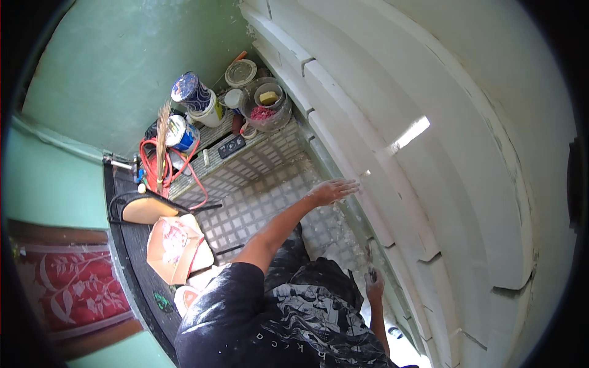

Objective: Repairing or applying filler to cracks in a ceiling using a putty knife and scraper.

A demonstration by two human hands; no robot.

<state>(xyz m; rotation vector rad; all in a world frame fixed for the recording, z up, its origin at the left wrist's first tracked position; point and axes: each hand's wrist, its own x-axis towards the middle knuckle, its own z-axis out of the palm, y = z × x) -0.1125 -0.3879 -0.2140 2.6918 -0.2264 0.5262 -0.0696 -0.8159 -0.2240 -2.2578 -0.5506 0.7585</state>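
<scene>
Upright, scraper (369,250) in right hand (374,283) (blade toward moulding (392,202)).

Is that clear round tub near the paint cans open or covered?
Open. The clear tub shows its contents from above, a pink mass and a yellow block, and a round lid lies beside it.

White is noted on the stepped wall moulding (392,122); pale green on the wall (123,67). The floor (257,184) shows a grey-white grid. The hose (184,165) is red; the cloth (73,288), red with pale leaves.
</scene>
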